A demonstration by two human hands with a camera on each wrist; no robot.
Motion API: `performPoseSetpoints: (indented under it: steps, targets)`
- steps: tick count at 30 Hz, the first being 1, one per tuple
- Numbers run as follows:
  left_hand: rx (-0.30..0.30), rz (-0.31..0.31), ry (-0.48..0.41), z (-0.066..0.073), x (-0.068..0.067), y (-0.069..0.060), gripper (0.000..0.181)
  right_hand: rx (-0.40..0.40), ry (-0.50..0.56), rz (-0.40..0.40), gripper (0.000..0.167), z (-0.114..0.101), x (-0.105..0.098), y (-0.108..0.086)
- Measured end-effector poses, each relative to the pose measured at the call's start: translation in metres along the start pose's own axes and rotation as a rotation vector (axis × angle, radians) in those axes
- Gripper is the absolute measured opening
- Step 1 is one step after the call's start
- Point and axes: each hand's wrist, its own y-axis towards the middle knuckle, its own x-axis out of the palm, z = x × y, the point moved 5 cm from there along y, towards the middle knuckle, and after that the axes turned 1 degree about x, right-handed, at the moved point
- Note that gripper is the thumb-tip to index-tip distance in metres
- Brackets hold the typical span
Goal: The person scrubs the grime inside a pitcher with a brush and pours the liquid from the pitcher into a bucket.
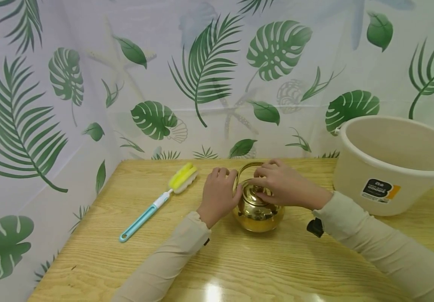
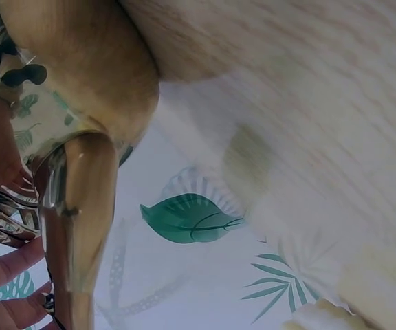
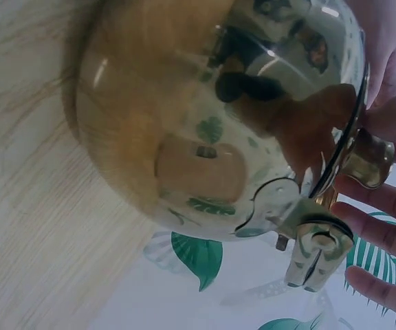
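Observation:
A shiny gold teapot with a tall arched handle stands upright on the wooden table. On its left side, my left hand holds it by the spout, fingers bent and thumb against the pot. The palm hides much of the spout in the head view. From the right, my right hand reaches under the handle to the lid. Its thumb and fingers are around the lid's knob, which the right wrist view shows close up. The lid sits on the pot.
Left of the pot lies a cleaning brush with a blue handle and a yellow and white sponge head. A large cream bucket stands at the right. Behind the table hangs a leaf-patterned sheet.

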Motion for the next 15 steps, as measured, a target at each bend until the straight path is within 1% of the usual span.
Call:
performPoseSetpoints:
  steps: [15]
  targets:
    - [0.0,0.034,-0.002,-0.0005,-0.0004,-0.0017,0.023,-0.002,0.006,0.009,0.028,-0.0003,0.0004,-0.0005]
